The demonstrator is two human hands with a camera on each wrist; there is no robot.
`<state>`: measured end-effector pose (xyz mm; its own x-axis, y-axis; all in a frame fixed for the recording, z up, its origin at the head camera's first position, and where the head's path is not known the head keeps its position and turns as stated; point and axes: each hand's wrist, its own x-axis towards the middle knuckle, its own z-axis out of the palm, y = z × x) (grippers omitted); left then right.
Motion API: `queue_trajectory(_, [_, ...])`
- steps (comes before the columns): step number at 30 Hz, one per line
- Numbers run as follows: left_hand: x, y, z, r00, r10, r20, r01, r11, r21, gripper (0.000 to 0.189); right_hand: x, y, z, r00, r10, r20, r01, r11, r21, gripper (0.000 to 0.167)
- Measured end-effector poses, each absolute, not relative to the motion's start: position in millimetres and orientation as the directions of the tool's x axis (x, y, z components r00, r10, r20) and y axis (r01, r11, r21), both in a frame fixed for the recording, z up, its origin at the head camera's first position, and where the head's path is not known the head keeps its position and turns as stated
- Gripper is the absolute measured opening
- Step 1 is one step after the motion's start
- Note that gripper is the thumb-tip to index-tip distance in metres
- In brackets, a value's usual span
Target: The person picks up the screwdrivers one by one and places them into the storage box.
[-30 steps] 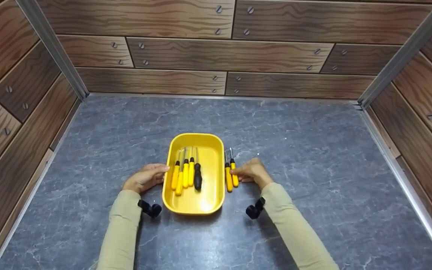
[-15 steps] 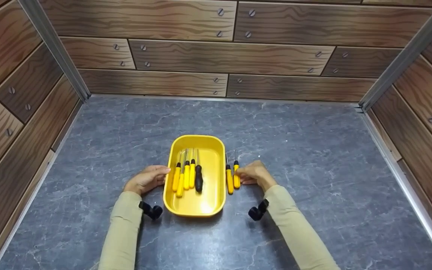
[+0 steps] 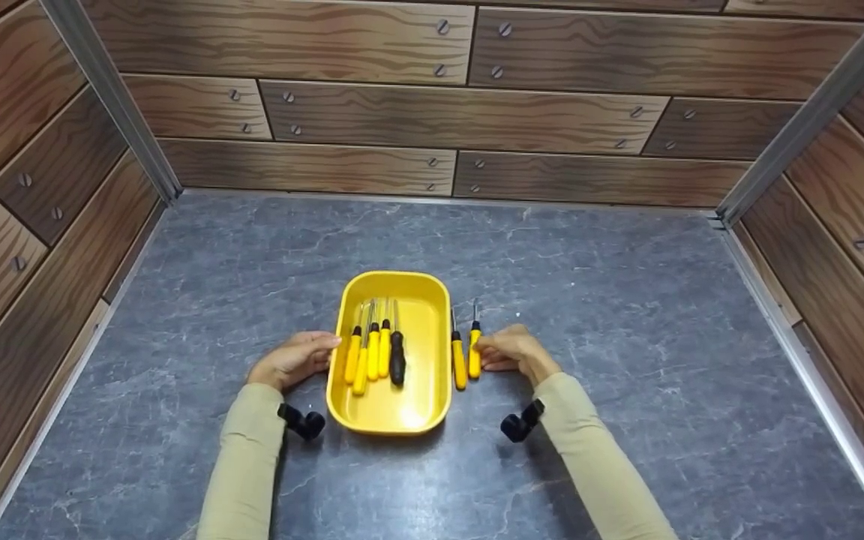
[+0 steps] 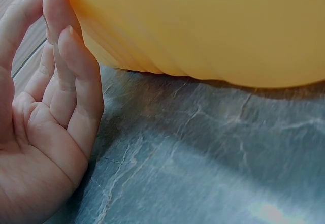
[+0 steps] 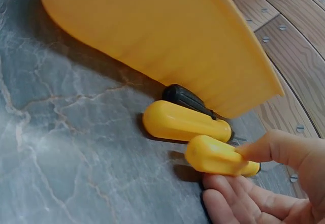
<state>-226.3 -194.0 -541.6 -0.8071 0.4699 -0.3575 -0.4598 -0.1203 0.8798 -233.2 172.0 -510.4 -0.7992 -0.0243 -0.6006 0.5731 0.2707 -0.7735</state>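
In the head view, a yellow bin holds several screwdrivers with yellow handles and one black-handled screwdriver. The left hand grips the bin's left rim, thumb at the edge and fingers against the outer wall. To the right of the bin, the right hand pinches a yellow-handled screwdriver between thumb and fingers, its tip pointing away. Between it and the bin lies a second yellow screwdriver. The right wrist view also shows a black screwdriver against the bin wall, hidden in the head view.
All of this rests on a grey marbled surface. Wood-patterned panels enclose the back and both sides, with metal posts at the corners. A small black device sits at each wrist.
The right hand has shifted a little to the right with its screwdriver, widening the gap to the yellow one beside it. The left hand stays at the bin rim.
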Motion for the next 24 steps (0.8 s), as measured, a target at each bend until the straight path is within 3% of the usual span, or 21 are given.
queue_trajectory(9, [-227.7, -193.6, -543.2, -0.811, 0.463, -0.358, -0.456, -0.116, 0.882, 0.013, -233.2, 184.3, -515.6, -0.800, -0.108, -0.589, 0.560, 0.215, -0.800, 0.033])
queue_trajectory(24, [-227.5, -193.9, -543.1, -0.804, 0.488, -0.340, -0.449, -0.123, 0.885, 0.013, -234.9, 191.6, -516.7, -0.789, -0.178, -0.587, 0.557, 0.196, -0.807, 0.020])
